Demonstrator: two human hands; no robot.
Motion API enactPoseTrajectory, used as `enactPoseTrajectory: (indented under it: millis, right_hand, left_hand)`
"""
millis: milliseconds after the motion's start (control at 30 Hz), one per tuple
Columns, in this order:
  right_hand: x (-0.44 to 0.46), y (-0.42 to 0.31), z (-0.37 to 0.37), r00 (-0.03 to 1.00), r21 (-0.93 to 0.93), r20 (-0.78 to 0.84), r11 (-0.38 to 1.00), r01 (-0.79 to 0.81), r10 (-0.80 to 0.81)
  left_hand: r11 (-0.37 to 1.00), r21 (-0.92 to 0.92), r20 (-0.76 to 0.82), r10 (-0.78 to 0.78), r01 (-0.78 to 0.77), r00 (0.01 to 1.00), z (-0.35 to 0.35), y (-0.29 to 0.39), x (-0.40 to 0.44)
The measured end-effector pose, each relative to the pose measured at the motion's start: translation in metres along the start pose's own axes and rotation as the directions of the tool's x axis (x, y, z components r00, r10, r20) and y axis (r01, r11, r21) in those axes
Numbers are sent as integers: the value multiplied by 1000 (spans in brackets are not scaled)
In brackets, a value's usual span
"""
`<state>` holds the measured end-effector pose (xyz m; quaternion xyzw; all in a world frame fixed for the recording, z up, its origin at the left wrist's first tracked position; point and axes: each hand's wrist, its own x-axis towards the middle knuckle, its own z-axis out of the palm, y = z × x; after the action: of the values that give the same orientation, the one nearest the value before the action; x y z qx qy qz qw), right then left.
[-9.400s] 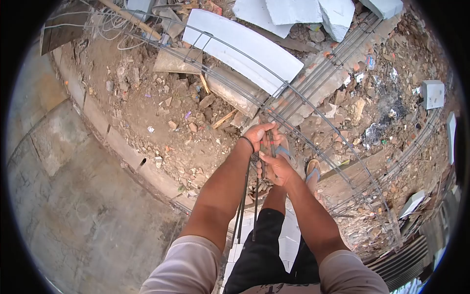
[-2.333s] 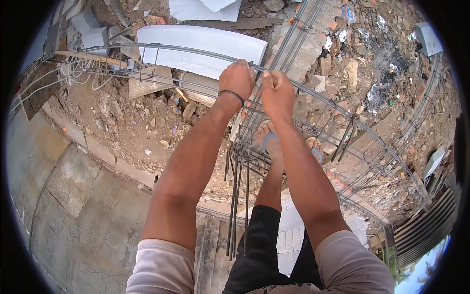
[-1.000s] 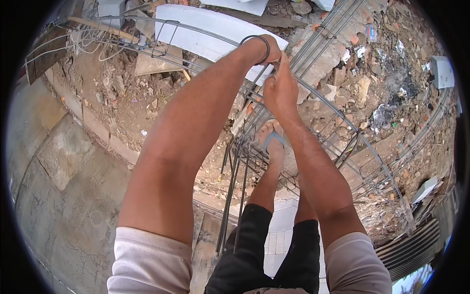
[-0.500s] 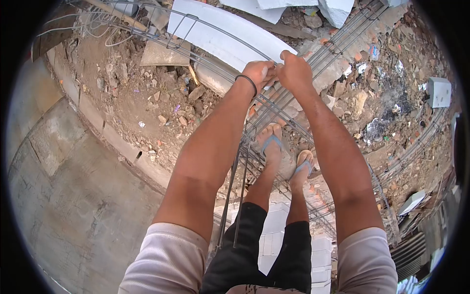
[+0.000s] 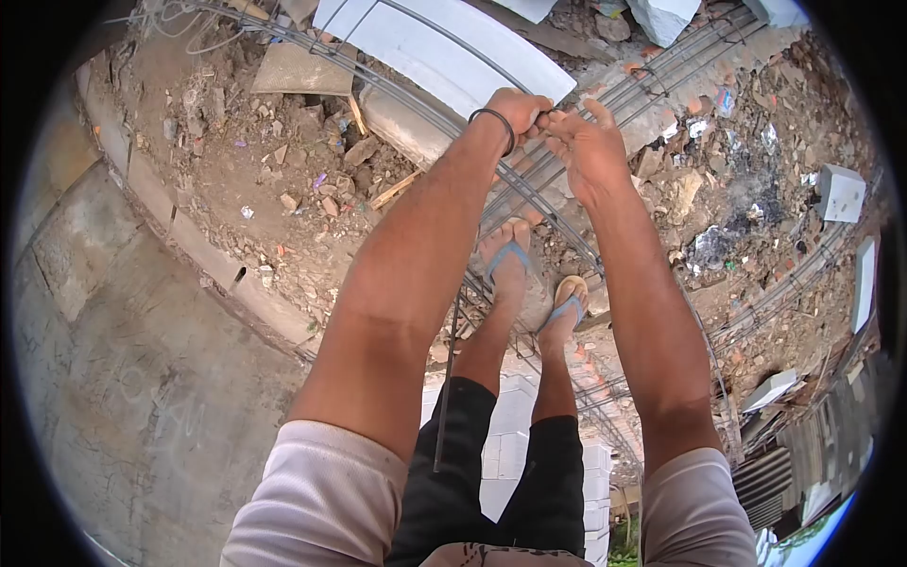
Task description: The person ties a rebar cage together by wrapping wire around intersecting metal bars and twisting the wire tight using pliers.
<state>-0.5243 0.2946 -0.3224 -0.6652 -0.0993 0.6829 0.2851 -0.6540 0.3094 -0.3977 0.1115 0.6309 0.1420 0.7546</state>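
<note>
My left hand, with a dark band at the wrist, is closed beside the upper bar of a steel rebar frame. My right hand meets it fingertip to fingertip, its thumb and index finger pinched and the other fingers partly spread. What lies between the fingertips is too small to make out. Behind the hands is a long white block. Below them, more bars cross near my sandaled feet. One loose-ended bar hangs down over my dark shorts.
A concrete slab lies at the left, bordered by a low edge. Rubble and a blackened ash patch cover the ground. More rebar runs to the upper right. White blocks lie at the right, near corrugated sheets.
Since half a second ago, the view has shifted and both hands appear slightly higher. The right hand's fingers have opened out somewhat. Earlier, the hands held dark bars low down, then reached the frame's upper bar.
</note>
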Motion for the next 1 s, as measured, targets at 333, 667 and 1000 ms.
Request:
enactPoseTrajectory:
  millis: [333,667,1000]
  right_hand:
    - [-25,-20,-36,999,-192,-30,981,39,-45]
    - [-169,155,-303,752,-924,-362,319,-211,-550]
    - [-136,196,-313,830,-877,-373,448,-171,-413]
  left_hand:
    - [995,88,29,-44,41,999,-1,3,4]
    - [995,83,-59,-51,55,997,7,-4,5]
    - [996,72,-31,-52,54,998,6,-1,2]
